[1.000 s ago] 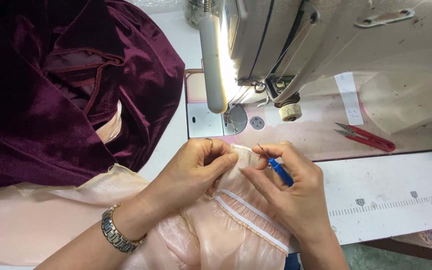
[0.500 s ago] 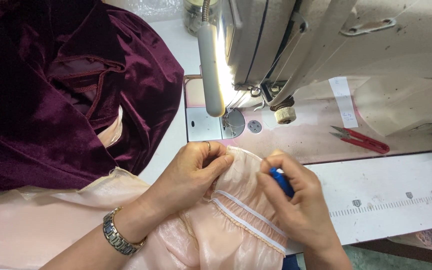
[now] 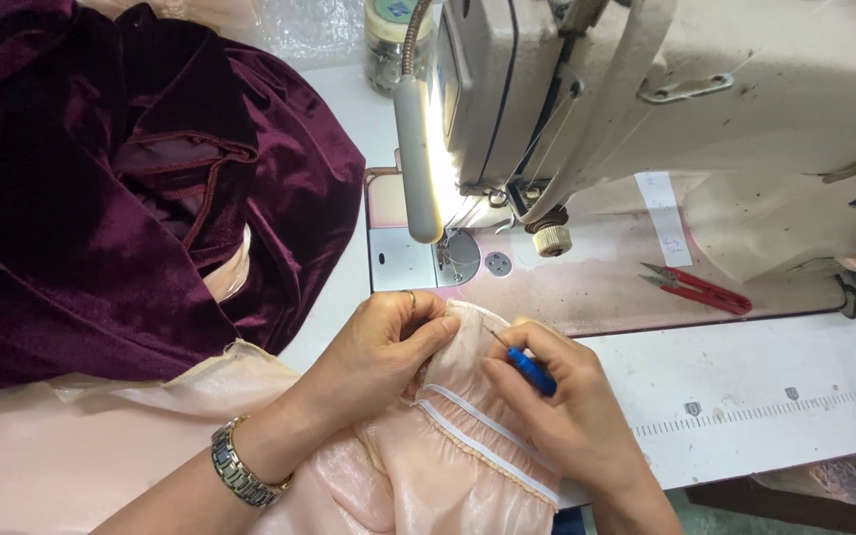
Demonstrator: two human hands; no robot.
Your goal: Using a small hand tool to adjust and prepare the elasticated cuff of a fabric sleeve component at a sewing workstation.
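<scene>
My left hand [image 3: 383,347], with a metal watch on the wrist, pinches the edge of a peach satin fabric [image 3: 448,456] that has a white elastic band sewn across it. In my right hand [image 3: 567,411] is a small blue-handled seam ripper [image 3: 527,369], its metal tip pointed at the fabric edge between my two hands. Both hands work just in front of the sewing machine's needle plate [image 3: 418,260].
A cream industrial sewing machine [image 3: 666,99] with a lit lamp [image 3: 418,168] fills the upper right. Red thread snips [image 3: 697,287] lie on the machine bed. A heap of dark purple velvet [image 3: 101,188] covers the left. A jar [image 3: 388,35] stands at the back.
The view has shifted slightly. My right hand has turned a little and brought the seam ripper's tip closer to the fabric edge. My left hand keeps its pinch.
</scene>
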